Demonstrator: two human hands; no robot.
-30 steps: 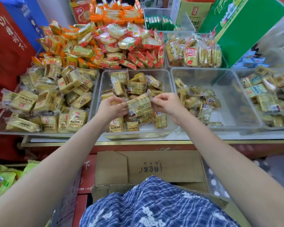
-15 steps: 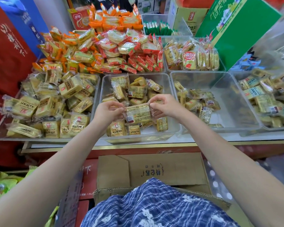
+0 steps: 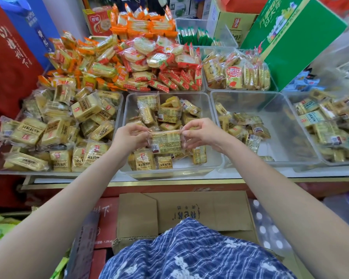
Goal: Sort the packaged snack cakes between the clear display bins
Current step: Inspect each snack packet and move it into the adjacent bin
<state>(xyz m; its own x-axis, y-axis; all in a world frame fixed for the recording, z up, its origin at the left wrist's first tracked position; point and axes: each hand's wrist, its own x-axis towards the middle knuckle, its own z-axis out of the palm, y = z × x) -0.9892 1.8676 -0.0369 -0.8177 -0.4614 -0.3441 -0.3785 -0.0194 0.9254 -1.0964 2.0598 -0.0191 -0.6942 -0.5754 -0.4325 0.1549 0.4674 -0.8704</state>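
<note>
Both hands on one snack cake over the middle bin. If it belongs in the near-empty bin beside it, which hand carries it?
Right, probably. The right hand pinches the snack cake's end nearest the sparse bin; the left hand would have to cross over.

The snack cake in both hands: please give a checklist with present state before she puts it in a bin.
1. Left hand pinches the wrapper end: ok.
2. Right hand pinches the other end: ok.
3. Snack cake held above the middle bin, clear of its packs: ok.
4. Label side up for matching: not ok, the printed back faces the camera.
5. Right bin has bare floor to receive it: ok.
6. Left bin has room: not ok, heaped.
</note>
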